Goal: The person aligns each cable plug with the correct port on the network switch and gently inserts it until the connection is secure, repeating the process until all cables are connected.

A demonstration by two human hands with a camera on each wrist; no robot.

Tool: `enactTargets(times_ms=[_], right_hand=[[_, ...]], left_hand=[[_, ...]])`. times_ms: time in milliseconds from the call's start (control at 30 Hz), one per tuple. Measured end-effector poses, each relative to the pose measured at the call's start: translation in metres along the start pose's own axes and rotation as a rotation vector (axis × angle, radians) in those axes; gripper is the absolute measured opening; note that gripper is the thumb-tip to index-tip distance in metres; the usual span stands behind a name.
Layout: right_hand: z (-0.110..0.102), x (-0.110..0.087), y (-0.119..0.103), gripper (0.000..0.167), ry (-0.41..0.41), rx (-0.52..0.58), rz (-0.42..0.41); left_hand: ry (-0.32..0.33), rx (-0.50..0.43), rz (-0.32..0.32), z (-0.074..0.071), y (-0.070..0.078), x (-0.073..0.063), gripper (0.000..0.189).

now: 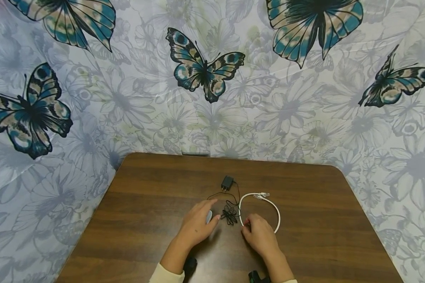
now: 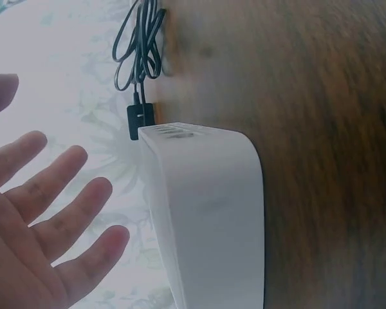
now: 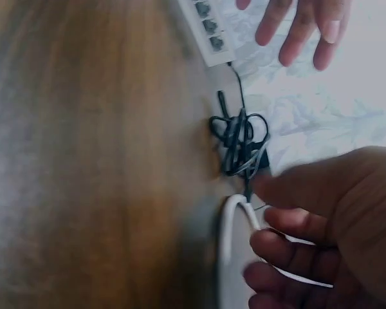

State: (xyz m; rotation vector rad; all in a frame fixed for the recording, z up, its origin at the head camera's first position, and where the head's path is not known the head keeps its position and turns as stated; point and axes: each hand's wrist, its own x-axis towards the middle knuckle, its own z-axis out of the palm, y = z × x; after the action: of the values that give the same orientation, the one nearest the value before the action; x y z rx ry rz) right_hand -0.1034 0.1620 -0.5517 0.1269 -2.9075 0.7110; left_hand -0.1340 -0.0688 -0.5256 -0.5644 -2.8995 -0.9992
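Note:
My left hand [image 1: 198, 224], fingers spread and fairly straight, hovers beside a white router [image 2: 212, 212] and grips nothing. In the head view that hand hides most of the router; the right wrist view shows a row of ports [image 3: 210, 26] on its end. A white network cable [image 1: 279, 214] lies in a loop with its plugs [image 1: 261, 195] at the far side. At the loop's near left side my right hand [image 1: 262, 236] has its fingers curled and pinches the cable. Between the hands sits a bundled black power cord [image 1: 229, 214], running to a black adapter [image 1: 227, 183].
The brown wooden table [image 1: 156, 188] has rounded far corners and meets a hanging cloth [image 1: 290, 114] with butterflies and flowers. Dark wrist straps [image 1: 190, 265] show at both forearms. The adapter's thin cord curves past the white cable's left side.

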Motion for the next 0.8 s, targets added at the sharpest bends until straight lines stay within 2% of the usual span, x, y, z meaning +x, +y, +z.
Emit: enactTargets(times_ms=[167, 367, 567, 667, 800], right_hand=[[0.004, -0.002, 0.001, 0.027, -0.061, -0.045, 0.04], [0.006, -0.003, 0.001, 0.031, -0.066, -0.08, 0.008], [0.002, -0.001, -0.002, 0.022, -0.084, -0.023, 0.012], [-0.001, 0.001, -0.004, 0.012, -0.075, 0.033, 0.032], [-0.004, 0.002, -0.007, 0.012, -0.036, 0.03, 0.045]], left_hand=[[-0.005, 0.004, 0.005, 0.0, -0.001, 0.0, 0.053], [-0.006, 0.02, 0.015, 0.001, -0.001, 0.0, 0.051], [-0.01, 0.021, 0.026, 0.002, 0.0, -0.001, 0.05], [-0.013, 0.015, 0.022, 0.002, 0.001, -0.001, 0.05], [-0.016, -0.008, 0.014, 0.003, 0.002, -0.002, 0.049]])
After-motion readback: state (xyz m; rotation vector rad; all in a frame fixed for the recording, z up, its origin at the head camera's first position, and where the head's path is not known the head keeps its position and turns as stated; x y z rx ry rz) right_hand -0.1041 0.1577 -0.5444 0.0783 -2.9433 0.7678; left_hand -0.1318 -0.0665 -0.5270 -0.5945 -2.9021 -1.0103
